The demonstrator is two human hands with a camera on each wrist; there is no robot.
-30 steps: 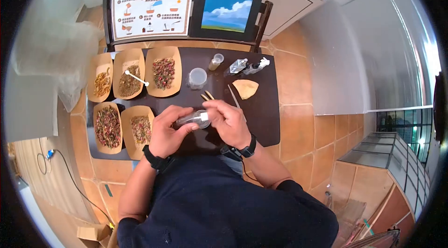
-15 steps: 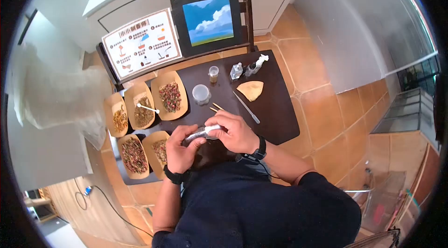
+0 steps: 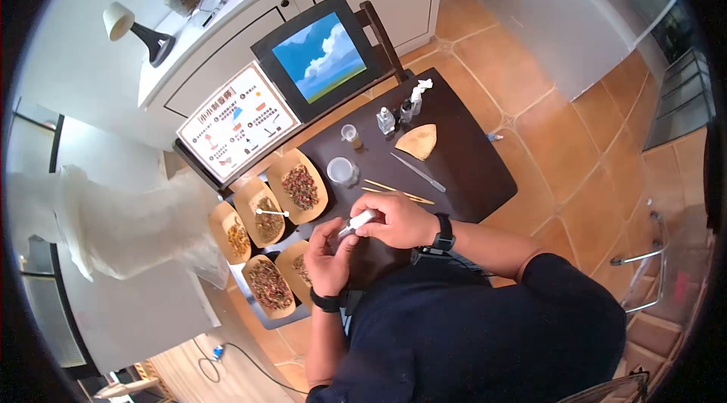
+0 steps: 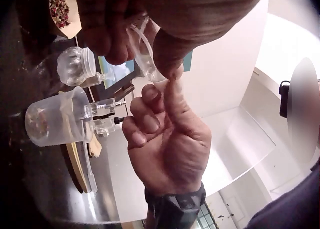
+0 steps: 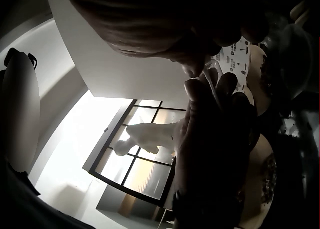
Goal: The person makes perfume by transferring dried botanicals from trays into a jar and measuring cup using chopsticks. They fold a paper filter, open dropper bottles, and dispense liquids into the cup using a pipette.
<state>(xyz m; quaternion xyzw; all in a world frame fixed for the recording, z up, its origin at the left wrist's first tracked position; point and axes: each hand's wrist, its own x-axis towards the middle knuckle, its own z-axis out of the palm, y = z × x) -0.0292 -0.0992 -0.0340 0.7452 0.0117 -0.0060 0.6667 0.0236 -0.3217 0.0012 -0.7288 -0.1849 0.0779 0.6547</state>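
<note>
In front of the torso, above the table's near edge, my left hand (image 3: 329,263) grips a small clear bottle (image 4: 142,51) with a thin tube inside. My right hand (image 3: 401,220) pinches its white spray top (image 3: 362,219) between thumb and fingers. Both hands meet at the bottle's neck, the left wrist view showing the right fingertips right against it. Below the hands in that view stands a clear plastic cup (image 4: 57,116) with a few bits at its bottom. A round clear jar (image 3: 342,170) stands beyond the hands.
Paper trays (image 3: 304,192) of dried flowers and herbs fill the table's left side, one holding a white spoon (image 3: 273,213). Wooden sticks (image 3: 397,191), a pipette (image 3: 419,173), a tan wedge-shaped piece (image 3: 418,142), small bottles (image 3: 386,121) and a vial (image 3: 351,135) lie or stand beyond the right hand.
The head view has turned, so the table and hands sit further right and tilted. My right hand has come from beside the white top to pinching it. The bottle stays in my left hand.
</note>
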